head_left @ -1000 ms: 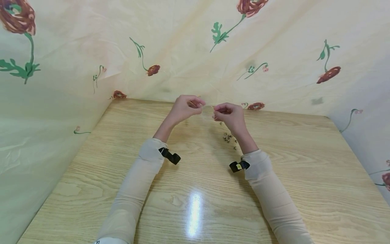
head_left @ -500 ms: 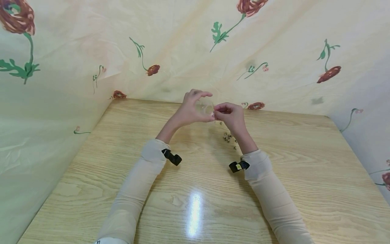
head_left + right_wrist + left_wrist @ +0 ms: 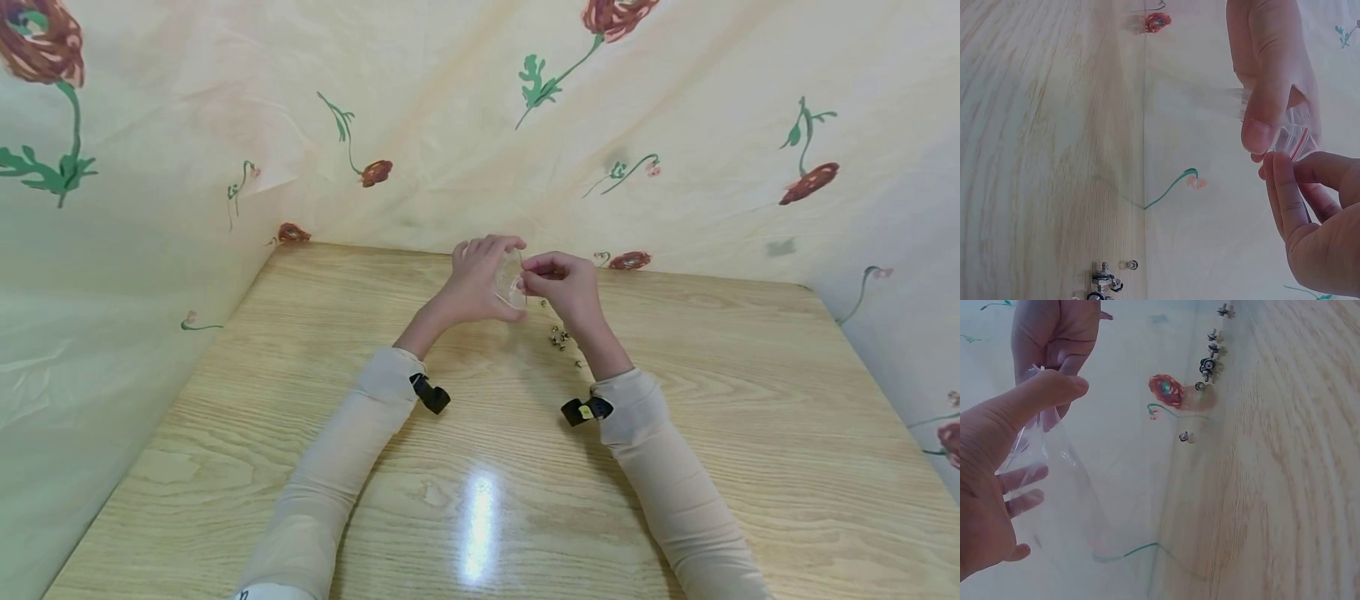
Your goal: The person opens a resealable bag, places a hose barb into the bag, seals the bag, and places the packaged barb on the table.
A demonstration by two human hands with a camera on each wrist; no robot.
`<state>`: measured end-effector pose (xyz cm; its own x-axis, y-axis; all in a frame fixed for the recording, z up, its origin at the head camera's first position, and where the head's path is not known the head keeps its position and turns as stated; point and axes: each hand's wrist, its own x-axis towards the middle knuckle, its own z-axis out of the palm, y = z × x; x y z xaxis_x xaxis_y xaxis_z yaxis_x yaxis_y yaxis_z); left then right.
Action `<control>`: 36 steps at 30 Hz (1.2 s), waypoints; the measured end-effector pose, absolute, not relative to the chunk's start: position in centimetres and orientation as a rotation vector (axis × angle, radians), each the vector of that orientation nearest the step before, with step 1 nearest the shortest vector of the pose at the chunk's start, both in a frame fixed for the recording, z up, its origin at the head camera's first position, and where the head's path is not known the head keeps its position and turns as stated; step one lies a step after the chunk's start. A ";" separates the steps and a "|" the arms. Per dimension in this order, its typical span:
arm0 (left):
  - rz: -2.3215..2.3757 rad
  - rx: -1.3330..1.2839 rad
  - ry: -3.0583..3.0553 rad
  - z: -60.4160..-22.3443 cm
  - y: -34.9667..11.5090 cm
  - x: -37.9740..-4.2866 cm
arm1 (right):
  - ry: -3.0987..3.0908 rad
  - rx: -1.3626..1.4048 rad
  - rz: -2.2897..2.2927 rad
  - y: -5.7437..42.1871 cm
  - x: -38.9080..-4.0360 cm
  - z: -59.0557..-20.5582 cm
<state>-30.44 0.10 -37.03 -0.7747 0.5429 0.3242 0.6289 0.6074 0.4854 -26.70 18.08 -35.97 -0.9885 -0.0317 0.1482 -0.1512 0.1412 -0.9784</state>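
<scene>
A small clear plastic zip bag [image 3: 509, 282] is held up between both hands near the back of the table. My left hand [image 3: 474, 282] spans it, thumb on one side and fingers on the other; in the left wrist view the bag [image 3: 1066, 469] hangs down past that thumb. The right hand [image 3: 567, 285] pinches the bag's edge at the mouth with thumb and fingertips. A red line shows along the mouth of the bag [image 3: 1299, 144] in the right wrist view. Several small metal bolts with dark rings [image 3: 559, 337] lie on the table below the right hand.
The wood-grain table [image 3: 465, 433] reaches back to a flower-printed cloth [image 3: 450, 125] that hangs behind and on both sides. One loose small metal piece [image 3: 1185, 437] lies apart from the others. A bright light reflection crosses the near tabletop.
The left hand has let go its fingertip pinch, spread around the bag and shifted slightly down and right. The bag now stands wider between the hands. The right hand keeps nearly the same place.
</scene>
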 end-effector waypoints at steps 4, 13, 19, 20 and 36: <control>-0.899 -0.981 -2.672 -37.0 0.1 -30.4 | -2.303 0.191 1.985 18.1 -26.7 -36.0; -0.886 -1.010 -2.634 -36.8 0.0 -30.4 | -2.308 0.188 2.002 18.1 -26.7 -35.8; -0.917 -1.026 -2.612 -36.9 0.0 -30.4 | -2.289 0.185 2.056 18.2 -26.7 -35.7; -0.924 -1.027 -2.611 -36.9 0.0 -30.5 | -2.277 0.185 2.076 18.2 -26.8 -35.7; -0.818 -0.986 -2.576 -36.9 0.0 -30.4 | -2.287 0.206 2.082 18.4 -26.8 -35.5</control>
